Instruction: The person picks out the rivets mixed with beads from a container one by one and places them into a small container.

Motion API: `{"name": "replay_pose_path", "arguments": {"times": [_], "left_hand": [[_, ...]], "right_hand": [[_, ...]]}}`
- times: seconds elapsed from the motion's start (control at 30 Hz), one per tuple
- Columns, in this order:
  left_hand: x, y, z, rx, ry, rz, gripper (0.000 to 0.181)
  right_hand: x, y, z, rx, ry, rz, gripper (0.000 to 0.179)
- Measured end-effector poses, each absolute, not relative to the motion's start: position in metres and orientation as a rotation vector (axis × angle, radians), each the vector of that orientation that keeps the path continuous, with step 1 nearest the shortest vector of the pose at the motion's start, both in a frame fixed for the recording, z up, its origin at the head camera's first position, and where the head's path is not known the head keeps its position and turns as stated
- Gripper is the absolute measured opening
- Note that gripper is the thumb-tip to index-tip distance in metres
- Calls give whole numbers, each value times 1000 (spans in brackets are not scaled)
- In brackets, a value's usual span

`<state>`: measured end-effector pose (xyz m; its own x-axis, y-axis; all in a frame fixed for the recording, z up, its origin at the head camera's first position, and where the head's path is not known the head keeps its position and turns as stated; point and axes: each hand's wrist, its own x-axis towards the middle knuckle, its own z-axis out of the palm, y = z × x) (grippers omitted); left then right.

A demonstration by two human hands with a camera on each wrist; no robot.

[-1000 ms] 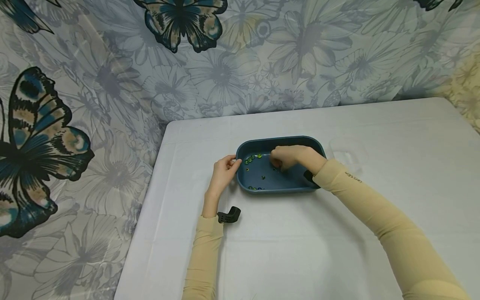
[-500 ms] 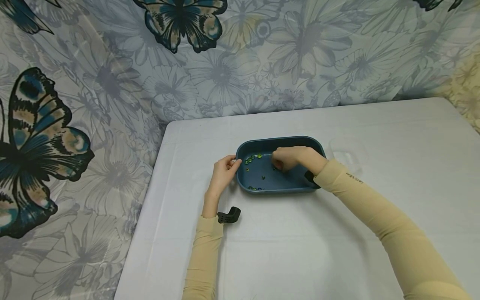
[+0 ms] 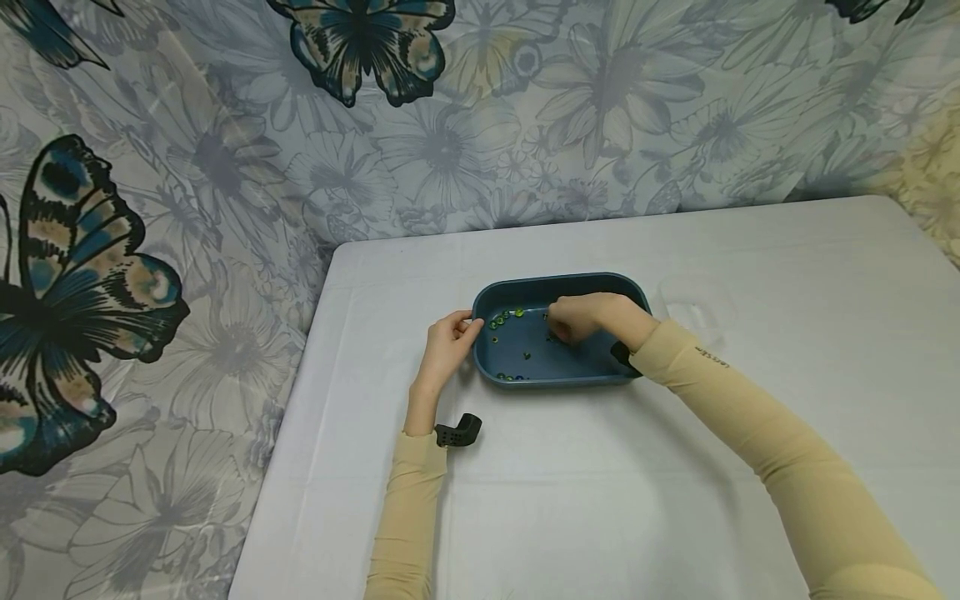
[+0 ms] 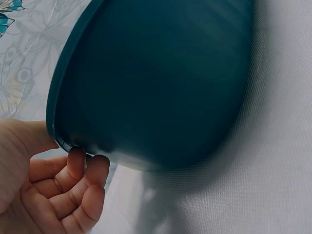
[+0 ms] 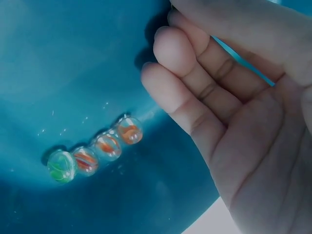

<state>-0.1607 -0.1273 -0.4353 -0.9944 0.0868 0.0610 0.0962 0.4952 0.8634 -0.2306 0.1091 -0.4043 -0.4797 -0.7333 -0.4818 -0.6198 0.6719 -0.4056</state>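
Note:
A dark blue-green oblong tray point(image 3: 577, 367) stands on the table, with several small glass marbles point(image 3: 519, 313) scattered over its floor. At its left end my left hand point(image 3: 450, 337) grips the rim between thumb and fingers; the left wrist view shows the fingers point(image 4: 92, 195) curled just below the edge. My right hand point(image 3: 581, 317) reaches down inside the tray, fingers bent towards the floor. Beside it in the right wrist view lies a short row: a green-swirled marble point(image 5: 62, 166) and orange-swirled marbles point(image 5: 108, 147). Its thumb and index tips are cut off there, so any held marble is hidden.
A clear plastic container point(image 3: 697, 308) sits right of the tray. White cloth covers the table point(image 3: 570, 500). Patterned fabric with butterflies point(image 3: 367, 50) hangs behind and to the left. A black wrist device point(image 3: 459, 430) juts out from the left cuff.
My right hand has shifted slightly to the right inside the tray, and a small marble now shows beside its knuckles. The left hand and the tray keep their places.

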Motion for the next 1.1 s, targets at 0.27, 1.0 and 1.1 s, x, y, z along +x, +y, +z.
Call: {"name": "replay_pose_path", "arguments": {"times": [0.27, 1.0, 1.1], "left_hand": [[-160, -127, -435, -172, -2706, -1561, 32], [-161, -127, -436, -174, -2711, -1549, 32], [-162, -127, -436, -178, -2707, -1554, 32]], "right_hand": [[-229, 112, -400, -1010, 2246, -214, 24], [-229, 127, -377, -986, 2258, -187, 18], [-230, 130, -374, -980, 2253, -195, 16]]}}
